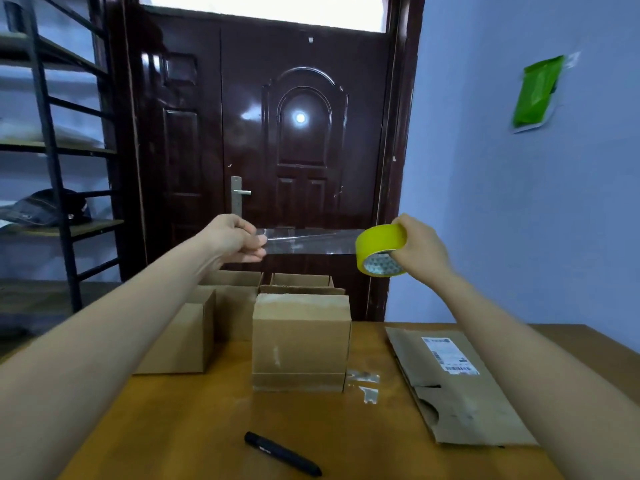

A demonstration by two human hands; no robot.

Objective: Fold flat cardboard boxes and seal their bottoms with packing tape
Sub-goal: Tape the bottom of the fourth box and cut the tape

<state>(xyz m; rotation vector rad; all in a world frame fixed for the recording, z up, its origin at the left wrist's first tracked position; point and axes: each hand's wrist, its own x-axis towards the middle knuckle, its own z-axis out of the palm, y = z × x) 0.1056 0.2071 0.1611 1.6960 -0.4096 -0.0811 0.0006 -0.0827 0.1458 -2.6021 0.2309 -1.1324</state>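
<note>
Head view: my left hand (239, 239) pinches the free end of a clear tape strip (308, 241), and my right hand (417, 249) grips the yellow tape roll (380, 249); the strip is stretched taut in the air above the folded cardboard box (300, 341). That box stands closed mid-table (194, 427), open room before it down to a black marker (282, 459). Right of the box lies a flattened cardboard sheet (457, 393); behind the box, two open-topped boxes (300, 280), contents unseen.

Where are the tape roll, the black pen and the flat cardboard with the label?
tape roll (380, 244), head view, on its yellow outer band.
black pen (282, 454), head view, mid-barrel.
flat cardboard (460, 407), head view, bare brown face below the label.
</note>
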